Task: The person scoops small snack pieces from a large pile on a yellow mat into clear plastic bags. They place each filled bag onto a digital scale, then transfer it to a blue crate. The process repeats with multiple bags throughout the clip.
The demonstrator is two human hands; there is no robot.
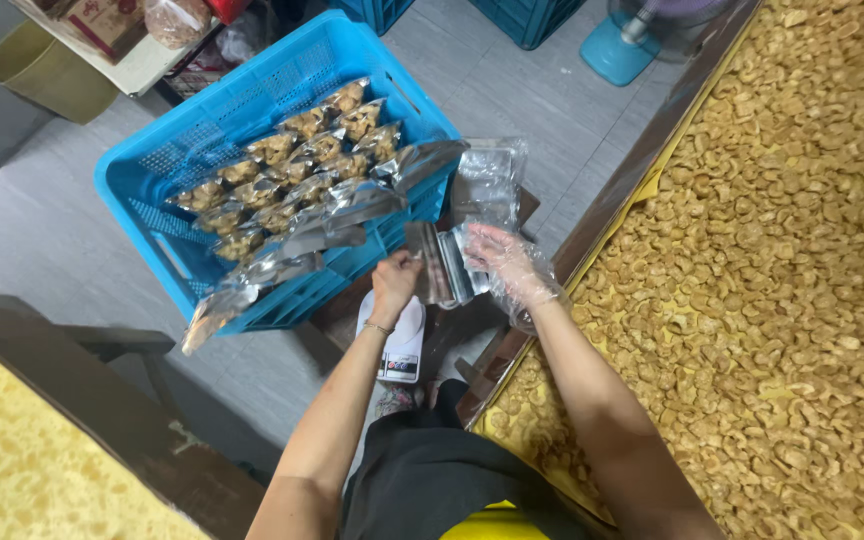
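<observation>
My left hand (395, 281) is bare and pinches the edge of a silver-and-clear pouch (436, 262) held over a small white scale (399, 335). My right hand (505, 263), in a thin clear plastic glove, touches the same pouch from the right side. A stack of empty clear pouches (490, 180) lies just beyond the hands. To the left stands a blue plastic crate (167, 175) with rows of filled snack pouches (292, 165), and several foil pouches (337, 215) lean over its near wall.
A large tray of golden fried snack pieces (772, 260) on yellow paper fills the right side, bordered by a dark wooden edge (632, 170). Another yellow surface (22, 460) sits at lower left. A teal fan base (620, 52) and more blue crates (527, 20) stand on the grey floor.
</observation>
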